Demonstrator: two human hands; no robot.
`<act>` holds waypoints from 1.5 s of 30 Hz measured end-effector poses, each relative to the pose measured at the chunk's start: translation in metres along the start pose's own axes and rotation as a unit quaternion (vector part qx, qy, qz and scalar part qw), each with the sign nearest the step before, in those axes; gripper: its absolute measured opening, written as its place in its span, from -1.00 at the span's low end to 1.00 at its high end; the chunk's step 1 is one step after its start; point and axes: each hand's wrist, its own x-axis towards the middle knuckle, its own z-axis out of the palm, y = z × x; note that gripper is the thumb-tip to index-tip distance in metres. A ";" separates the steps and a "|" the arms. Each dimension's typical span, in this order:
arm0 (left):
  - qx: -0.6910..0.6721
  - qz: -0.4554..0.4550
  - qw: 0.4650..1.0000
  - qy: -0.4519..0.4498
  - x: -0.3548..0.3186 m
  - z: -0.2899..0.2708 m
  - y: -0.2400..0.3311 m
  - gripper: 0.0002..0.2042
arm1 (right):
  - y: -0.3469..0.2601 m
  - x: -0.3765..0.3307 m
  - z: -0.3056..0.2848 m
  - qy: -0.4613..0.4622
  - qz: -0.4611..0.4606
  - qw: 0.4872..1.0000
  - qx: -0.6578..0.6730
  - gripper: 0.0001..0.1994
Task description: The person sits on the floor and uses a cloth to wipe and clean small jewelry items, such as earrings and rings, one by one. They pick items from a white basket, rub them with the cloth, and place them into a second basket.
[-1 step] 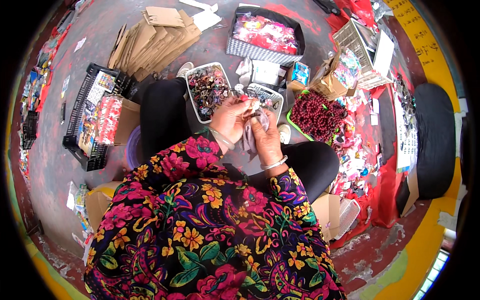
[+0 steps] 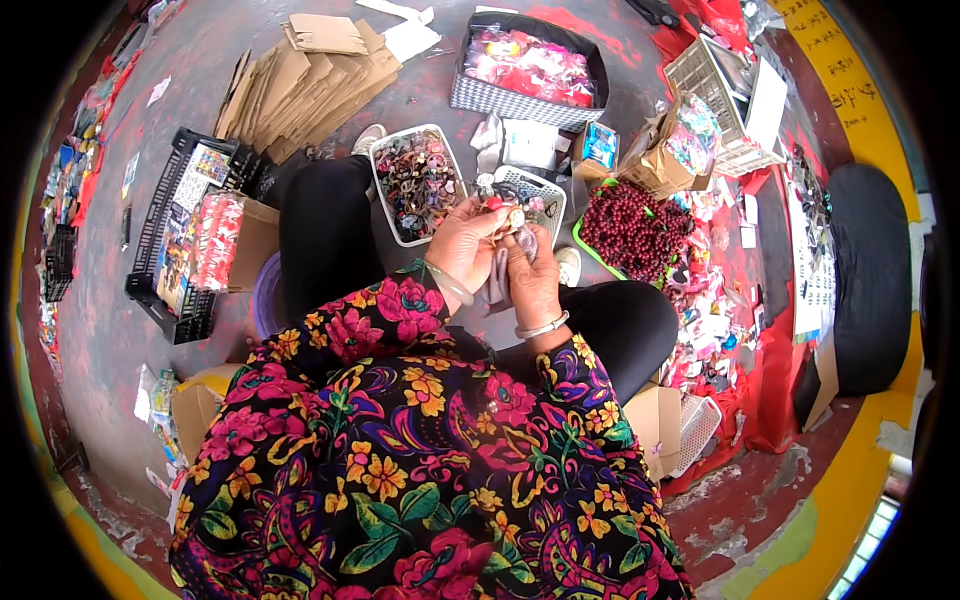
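Observation:
My left hand and my right hand meet above my lap, each wrist wearing a bangle. Both hands pinch a small bundle of hair ornaments with red and pale pieces. A greyish strip hangs down from the bundle between my palms. Just beyond my left hand stands a white basket full of mixed dark hair ties. A smaller white basket lies right behind the bundle. What sits inside my closed fingers is hidden.
A green tray of dark red beads lies to the right. Behind are a grey basket of pink packets, flat cardboard pieces and a white wire basket. A black crate of packets stands left. Loose small goods litter the red sheet.

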 end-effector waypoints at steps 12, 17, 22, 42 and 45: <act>0.128 -0.107 0.983 0.079 0.029 -0.069 0.007 -0.93 | -0.079 0.007 -0.083 0.212 0.052 0.965 0.145 -0.88; 0.297 -0.208 0.908 0.212 0.043 -0.110 -0.033 -0.88 | -0.056 0.007 -0.092 0.198 0.089 0.959 0.180 -0.87; 0.314 -0.204 0.910 0.180 0.066 -0.120 -0.059 -0.84 | -0.054 0.013 -0.084 0.169 0.115 0.963 0.177 -0.85; 0.494 0.079 0.619 0.606 0.152 -0.274 0.021 -0.77 | -0.051 0.024 -0.069 0.076 0.215 0.960 0.165 -0.86; 0.626 0.048 0.578 0.522 0.133 -0.295 0.024 -0.77 | -0.046 0.017 -0.059 0.004 0.233 0.962 0.140 -0.84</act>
